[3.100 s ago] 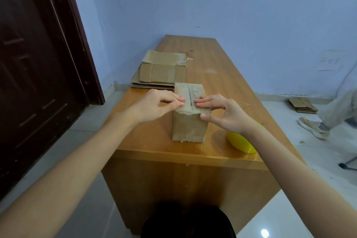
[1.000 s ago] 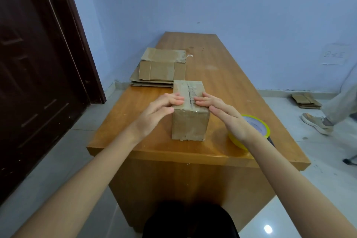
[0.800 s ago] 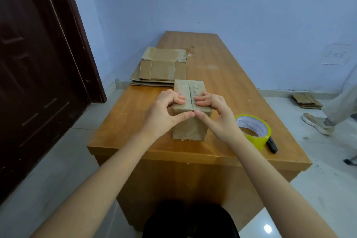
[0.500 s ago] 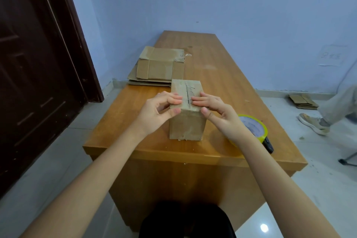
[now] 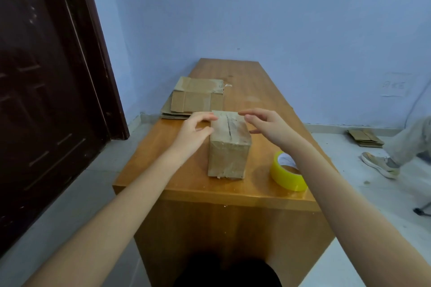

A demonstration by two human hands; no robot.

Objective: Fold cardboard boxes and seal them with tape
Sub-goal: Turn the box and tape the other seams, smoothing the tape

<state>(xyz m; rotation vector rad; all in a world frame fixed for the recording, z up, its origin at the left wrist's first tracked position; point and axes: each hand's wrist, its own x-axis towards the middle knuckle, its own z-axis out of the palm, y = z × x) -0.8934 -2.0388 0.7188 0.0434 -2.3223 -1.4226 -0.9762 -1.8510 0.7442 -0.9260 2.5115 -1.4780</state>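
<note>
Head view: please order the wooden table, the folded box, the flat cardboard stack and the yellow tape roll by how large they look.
1. wooden table
2. flat cardboard stack and folded box: they look similar; the stack lies farther away, so I do not rank them
3. yellow tape roll

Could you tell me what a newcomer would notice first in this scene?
A small taped cardboard box stands upright near the wooden table's front edge, the left hand and right hand flanking its top. A yellow tape roll lies to its right, flattened cardboard behind.
</note>
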